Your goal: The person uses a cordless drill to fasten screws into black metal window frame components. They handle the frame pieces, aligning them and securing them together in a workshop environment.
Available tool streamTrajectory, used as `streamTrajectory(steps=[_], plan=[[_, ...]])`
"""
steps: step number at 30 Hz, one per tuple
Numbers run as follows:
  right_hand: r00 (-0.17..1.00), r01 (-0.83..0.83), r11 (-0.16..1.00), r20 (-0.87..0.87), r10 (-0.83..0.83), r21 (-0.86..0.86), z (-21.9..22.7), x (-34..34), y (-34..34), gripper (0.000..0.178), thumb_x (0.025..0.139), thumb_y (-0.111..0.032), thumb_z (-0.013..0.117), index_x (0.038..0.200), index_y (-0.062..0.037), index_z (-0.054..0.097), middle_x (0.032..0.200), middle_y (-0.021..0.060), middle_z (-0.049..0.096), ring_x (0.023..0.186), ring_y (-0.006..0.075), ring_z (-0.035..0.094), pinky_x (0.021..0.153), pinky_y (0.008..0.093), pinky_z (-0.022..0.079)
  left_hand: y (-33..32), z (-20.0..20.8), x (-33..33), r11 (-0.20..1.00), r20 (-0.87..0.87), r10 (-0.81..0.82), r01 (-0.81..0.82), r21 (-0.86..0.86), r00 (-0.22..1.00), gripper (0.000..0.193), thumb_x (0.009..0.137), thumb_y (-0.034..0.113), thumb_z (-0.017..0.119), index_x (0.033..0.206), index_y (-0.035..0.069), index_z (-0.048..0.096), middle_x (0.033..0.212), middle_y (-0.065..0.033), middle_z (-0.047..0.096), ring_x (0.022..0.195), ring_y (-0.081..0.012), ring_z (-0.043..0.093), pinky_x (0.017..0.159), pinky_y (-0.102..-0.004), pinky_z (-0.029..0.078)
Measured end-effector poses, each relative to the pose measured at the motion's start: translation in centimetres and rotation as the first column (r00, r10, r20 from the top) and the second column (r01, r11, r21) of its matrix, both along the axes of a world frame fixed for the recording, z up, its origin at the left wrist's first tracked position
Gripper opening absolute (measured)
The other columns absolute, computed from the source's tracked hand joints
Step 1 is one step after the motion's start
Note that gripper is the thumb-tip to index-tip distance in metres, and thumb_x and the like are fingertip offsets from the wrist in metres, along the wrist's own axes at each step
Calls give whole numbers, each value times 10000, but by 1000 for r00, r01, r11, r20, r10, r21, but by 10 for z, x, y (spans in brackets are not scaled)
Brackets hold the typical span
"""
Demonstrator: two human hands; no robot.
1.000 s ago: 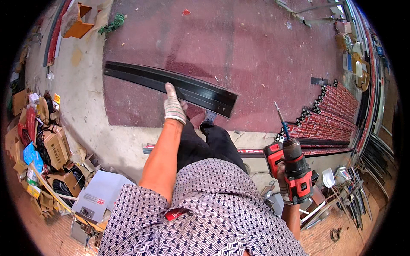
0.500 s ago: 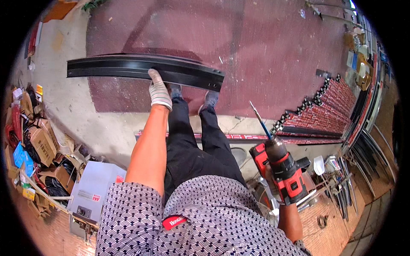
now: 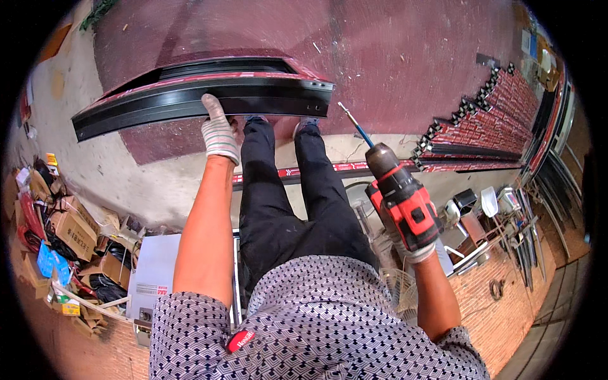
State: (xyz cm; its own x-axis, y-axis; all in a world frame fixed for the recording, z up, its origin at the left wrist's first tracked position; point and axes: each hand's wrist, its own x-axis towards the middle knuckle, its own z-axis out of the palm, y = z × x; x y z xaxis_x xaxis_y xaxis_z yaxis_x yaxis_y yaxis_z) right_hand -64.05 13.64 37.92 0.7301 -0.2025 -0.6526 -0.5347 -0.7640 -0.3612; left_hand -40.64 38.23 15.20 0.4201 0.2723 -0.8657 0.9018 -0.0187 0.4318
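Observation:
In a striped work glove, my left hand (image 3: 220,133) is closed on the near edge of a long black metal profile (image 3: 272,98), its thumb lying across the face. The profile has small holes at its right end, and its upper side carries red printed film. Behind it more black bars form a frame-like shape. My gloved right hand (image 3: 419,253) grips a red and black cordless drill (image 3: 405,201), which hides most of the fingers. A long slim bit (image 3: 356,125) sticks out of its chuck, pointing up and left, apart from the profile's right end.
Red-filmed black profiles (image 3: 484,130) lie stacked in a fan at the right on the dark red floor sheet (image 3: 392,69). Cardboard boxes (image 3: 73,231) and clutter fill the left, beside a grey machine box (image 3: 155,263). Metal rods (image 3: 525,234) lie at the lower right.
The profile has tilted in my left hand, its left end lower, and its red-filmed upper side now shows. My right hand has brought the drill up and left, nearer the profile.

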Motion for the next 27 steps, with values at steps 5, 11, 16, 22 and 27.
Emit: streamTrajectory(steps=[5, 11, 16, 22, 27], plan=[[984, -21, 1000, 177, 24, -21, -31, -11, 0, 265, 727, -282, 722, 956, -166, 657, 897, 69, 664, 814, 325, 640, 683, 449, 502, 12, -14, -8, 994, 1, 41, -41, -100, 999, 703, 717, 812, 587, 773, 120, 478, 611, 30, 385, 465, -97, 355, 405, -257, 249], [974, -29, 1000, 226, 29, -2, -49, -21, -5, 216, 724, -257, 720, 902, -164, 640, 806, 60, 638, 737, 310, 628, 619, 410, 488, 14, -11, -2, 996, -35, -29, 26, -89, 999, 713, 726, 814, 574, 799, 107, 512, 641, -8, 492, 462, -103, 404, 403, -253, 260], [985, -8, 998, 174, -3, 62, -64, -16, -9, 257, 727, -206, 733, 952, -136, 631, 786, 50, 649, 728, 266, 642, 633, 366, 505, 14, -2, -1, 998, 8, -69, 69, 7, 998, 712, 740, 790, 590, 752, 85, 490, 606, -5, 457, 447, -84, 374, 387, -247, 255], [965, 236, 934, 44, -257, 269, -62, 4, -6, 497, 767, -112, 739, 1219, -8, 559, 885, 27, 695, 771, 98, 652, 694, 241, 525, 31, -3, -6, 994, 32, -102, 100, 54, 994, 687, 753, 778, 594, 777, 98, 501, 572, 24, 428, 435, -73, 358, 382, -237, 255], [809, 574, 710, -153, -567, 408, -66, 13, -2, 534, 777, -95, 736, 1260, 8, 532, 952, 23, 698, 811, 71, 634, 729, 234, 532, 44, 9, -12, 986, 95, -122, 110, 126, 988, 632, 832, 725, 557, 693, 117, 454, 532, 51, 360, 435, -53, 328, 385, -227, 236]])
